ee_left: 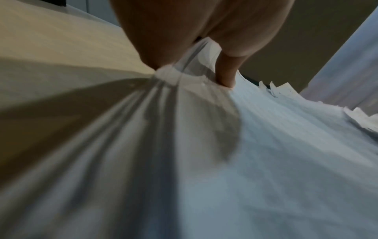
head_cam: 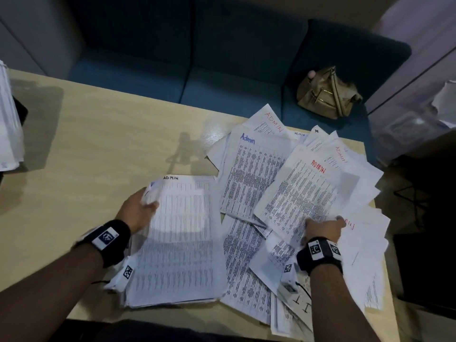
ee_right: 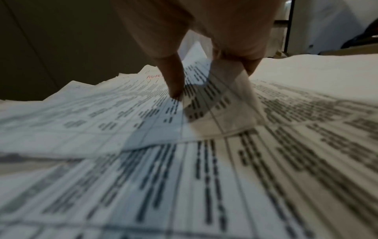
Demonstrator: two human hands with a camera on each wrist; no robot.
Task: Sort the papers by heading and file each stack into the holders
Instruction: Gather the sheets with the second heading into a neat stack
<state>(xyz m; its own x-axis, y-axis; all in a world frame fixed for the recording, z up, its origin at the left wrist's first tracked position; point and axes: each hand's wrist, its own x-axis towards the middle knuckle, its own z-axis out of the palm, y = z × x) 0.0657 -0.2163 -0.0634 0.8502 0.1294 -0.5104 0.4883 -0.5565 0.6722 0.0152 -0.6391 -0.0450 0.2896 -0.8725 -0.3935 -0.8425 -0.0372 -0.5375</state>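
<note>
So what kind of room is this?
Probably an office lounge or waiting area: a wooden table strewn with papers headed "Admin", a blue sofa behind it, a bag on the seat.

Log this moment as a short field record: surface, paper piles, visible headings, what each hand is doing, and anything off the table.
surface: light wooden table
neat stack: squared up, near left, top sheet headed ADMIN
loose sheets: fanned across the right side, visible headings read ADMIN
left hand: grips the neat stack's upper left corner
right hand: pinches a loose sheet's lower edge
off table: tan bag on blue sofa
holders: cannot tell
</note>
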